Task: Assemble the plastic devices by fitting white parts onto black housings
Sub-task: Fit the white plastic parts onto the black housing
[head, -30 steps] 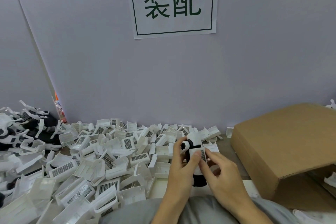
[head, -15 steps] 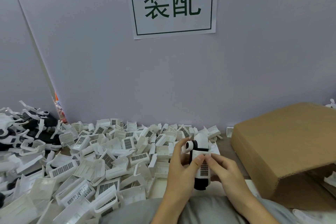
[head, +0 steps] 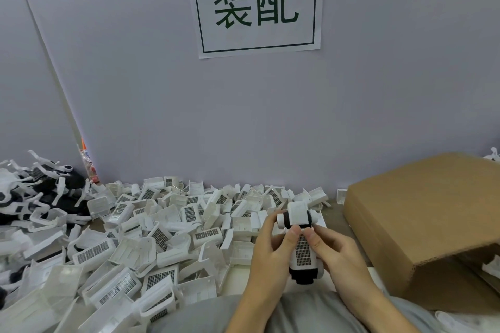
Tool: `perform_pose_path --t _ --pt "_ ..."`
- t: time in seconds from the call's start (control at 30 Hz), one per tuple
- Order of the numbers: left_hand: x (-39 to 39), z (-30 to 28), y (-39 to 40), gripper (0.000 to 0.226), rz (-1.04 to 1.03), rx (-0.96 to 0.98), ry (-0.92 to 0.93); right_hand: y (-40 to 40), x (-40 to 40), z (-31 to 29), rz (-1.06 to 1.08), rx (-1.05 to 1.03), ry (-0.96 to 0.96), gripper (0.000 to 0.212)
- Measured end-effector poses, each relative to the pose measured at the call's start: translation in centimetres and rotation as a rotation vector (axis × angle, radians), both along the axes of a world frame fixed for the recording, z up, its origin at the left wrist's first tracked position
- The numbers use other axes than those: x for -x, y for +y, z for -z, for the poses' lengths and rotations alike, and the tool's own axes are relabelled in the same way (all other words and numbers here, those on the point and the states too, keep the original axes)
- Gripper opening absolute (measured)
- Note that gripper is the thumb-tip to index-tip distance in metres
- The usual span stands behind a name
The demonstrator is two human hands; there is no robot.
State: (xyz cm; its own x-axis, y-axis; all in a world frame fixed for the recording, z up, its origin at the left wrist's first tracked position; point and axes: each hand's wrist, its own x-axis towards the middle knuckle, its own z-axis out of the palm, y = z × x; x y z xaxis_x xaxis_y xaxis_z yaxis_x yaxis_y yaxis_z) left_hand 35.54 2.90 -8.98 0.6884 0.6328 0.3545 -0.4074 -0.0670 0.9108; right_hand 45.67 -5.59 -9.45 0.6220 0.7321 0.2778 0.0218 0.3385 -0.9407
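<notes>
A black housing (head: 303, 277) with a white grilled part (head: 302, 250) on its front stands upright between both hands, low in the middle of the head view. My left hand (head: 270, 249) grips its left side, thumb pressing the white part near the top. From the right, my right hand (head: 336, 253) holds it, its thumb beside the left thumb. The housing's back is hidden. A wide heap of loose white grilled parts (head: 151, 235) covers the table to the left.
A brown cardboard box (head: 422, 222) lies on its side at the right, close to my right hand. A pile of black-and-white assembled devices (head: 35, 192) sits at the far left. A wall with a printed sign (head: 257, 3) stands behind the table.
The device has turned so its grilled white front faces me and it stands more upright. Both thumbs have come together on the white part near its top.
</notes>
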Motion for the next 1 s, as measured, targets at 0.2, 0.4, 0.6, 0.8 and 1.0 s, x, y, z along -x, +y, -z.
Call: perform_pose_path --t 0.2,0.4,0.6,0.8,1.0 --pt "-0.2 0.1 0.0 0.022 -0.027 0.040 0.022 0.3 0.5 -0.3 -0.026 0.082 0.142 0.041" --pt "-0.4 0.2 0.0 0.027 -0.049 0.060 0.055 0.3 0.9 -0.5 0.036 0.131 0.104 0.039" --pt "-0.6 0.7 0.5 0.030 -0.131 -0.005 0.110 0.4 1.2 -0.6 0.097 0.126 0.077 0.039" --pt "-0.8 1.0 0.6 0.030 -0.185 -0.046 0.135 0.4 1.1 -0.6 0.120 0.114 0.027 0.040" --pt "-0.8 0.6 0.3 0.032 -0.127 0.025 0.108 0.6 0.8 -0.2 0.100 0.125 0.055 0.040"
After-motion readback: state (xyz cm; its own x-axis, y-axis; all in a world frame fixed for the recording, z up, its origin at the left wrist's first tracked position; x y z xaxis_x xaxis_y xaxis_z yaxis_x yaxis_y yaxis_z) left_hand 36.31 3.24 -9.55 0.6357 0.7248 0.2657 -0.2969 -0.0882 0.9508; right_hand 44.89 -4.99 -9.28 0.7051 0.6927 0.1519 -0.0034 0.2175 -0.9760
